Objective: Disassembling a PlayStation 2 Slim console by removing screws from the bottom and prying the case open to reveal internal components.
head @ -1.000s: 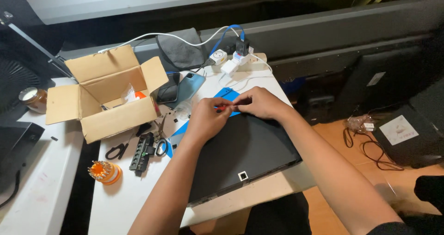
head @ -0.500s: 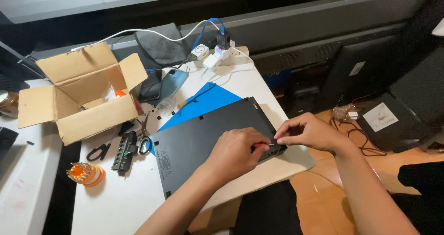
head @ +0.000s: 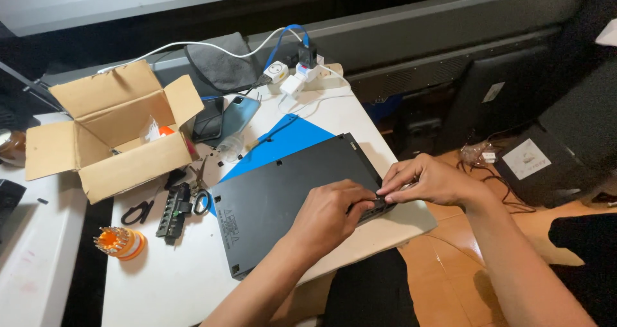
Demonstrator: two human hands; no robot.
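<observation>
White table [head: 180, 282]: black laptop [head: 289, 198] at centre on blue sheet [head: 283, 144]; cardboard box [head: 109, 131] at ten o'clock; power strip [head: 308, 76] at twelve; orange bit holder [head: 121, 242], scissors [head: 138, 211] at eight.

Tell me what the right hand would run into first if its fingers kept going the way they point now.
The right hand points left, toward the left hand, over the near right edge of the black laptop base. Going straight on, its fingers would probably meet the left hand's fingertips first; the two already look almost touching, though depth is unclear.
</observation>
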